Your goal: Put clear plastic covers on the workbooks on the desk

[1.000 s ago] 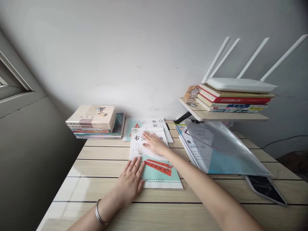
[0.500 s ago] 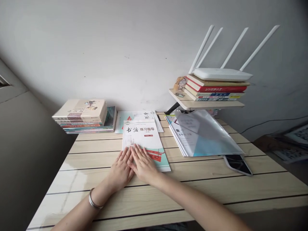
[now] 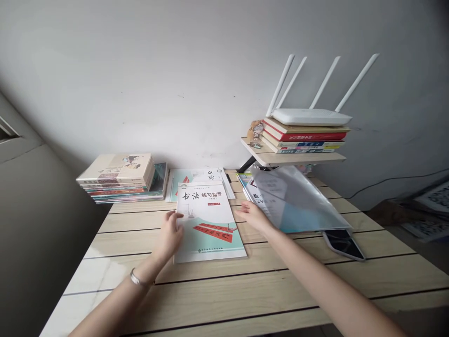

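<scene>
A white and teal calligraphy workbook point(image 3: 206, 222) lies flat on the wooden desk point(image 3: 245, 281), partly over a similar booklet point(image 3: 196, 177) behind it. My left hand point(image 3: 170, 232), with a silver bracelet on its wrist, touches the workbook's left edge with the fingers apart. On the opposite side my right hand point(image 3: 253, 216) rests at the right edge, fingers spread and holding nothing.
A stack of books point(image 3: 121, 178) sits at the back left. To the right lie workbooks under a clear plastic folder point(image 3: 298, 201), with a dark phone point(image 3: 343, 244) beside them. A small raised shelf point(image 3: 298, 158) carries books and a white router point(image 3: 310, 116). A grey wall stands behind.
Both hands were lying together on the lower part of the workbook's cover; they have moved apart to its left and right edges. The camera view has shifted slightly.
</scene>
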